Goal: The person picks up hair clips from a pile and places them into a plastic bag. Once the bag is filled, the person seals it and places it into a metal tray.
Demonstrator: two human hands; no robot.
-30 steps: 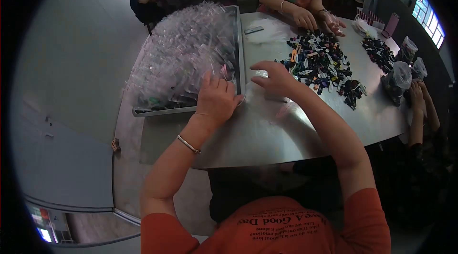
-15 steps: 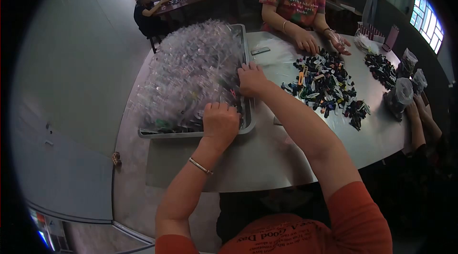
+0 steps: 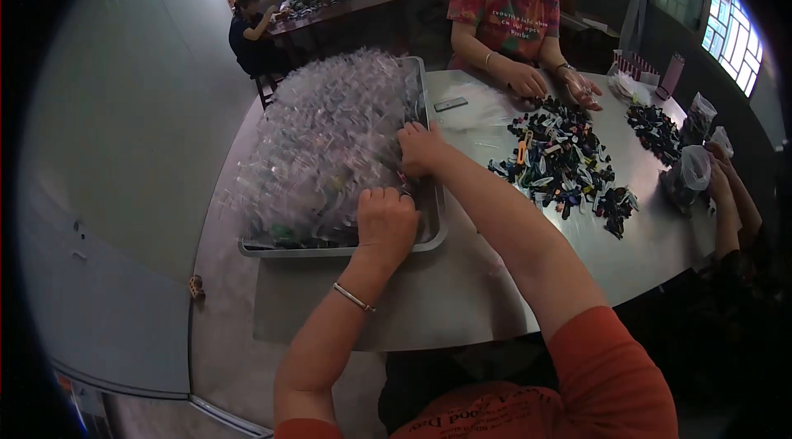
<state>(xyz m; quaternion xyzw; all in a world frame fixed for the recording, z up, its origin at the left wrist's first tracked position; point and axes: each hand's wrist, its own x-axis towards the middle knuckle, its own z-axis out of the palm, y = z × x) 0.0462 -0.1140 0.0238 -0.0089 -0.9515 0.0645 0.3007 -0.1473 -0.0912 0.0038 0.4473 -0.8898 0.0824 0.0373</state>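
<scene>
Inside the grey rectangular tray (image 3: 346, 252), small clear plastic packets (image 3: 330, 142) are heaped. At its near right corner the left hand (image 3: 386, 218) is curled, by its right wall the right hand (image 3: 421, 148); whether anything is grasped cannot be told. Rightward, small multicoloured clips (image 3: 565, 160) are piled.

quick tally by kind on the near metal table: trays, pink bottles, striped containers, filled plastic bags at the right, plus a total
Tray: 1
Pink bottle: 1
Striped container: 1
Filled plastic bags: 3
Total: 6
</scene>
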